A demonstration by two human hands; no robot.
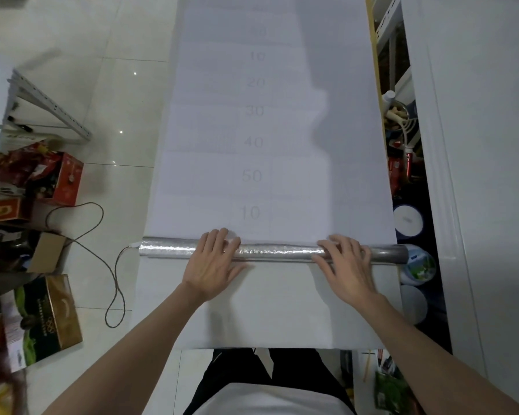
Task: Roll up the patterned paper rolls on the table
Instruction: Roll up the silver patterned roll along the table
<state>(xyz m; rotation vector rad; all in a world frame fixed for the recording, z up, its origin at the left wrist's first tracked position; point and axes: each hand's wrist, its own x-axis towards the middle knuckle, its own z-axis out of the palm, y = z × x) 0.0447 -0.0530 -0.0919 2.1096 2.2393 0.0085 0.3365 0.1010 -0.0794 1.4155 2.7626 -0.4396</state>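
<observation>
Across the near table [252,313], the silvery patterned roll [282,250] lies crosswise, its white sheet [282,121] running away flat. The left hand [213,260] and right hand [346,262] rest on top, fingers spread and straight, gripping nothing. Judgement: push both palms forward evenly, keeping roll ends square to sheet edges so it winds tight, not coned. Sheet's far end is cut off at frame top; its patterned face lies hidden underneath, and the printed numbers are faint.
</observation>
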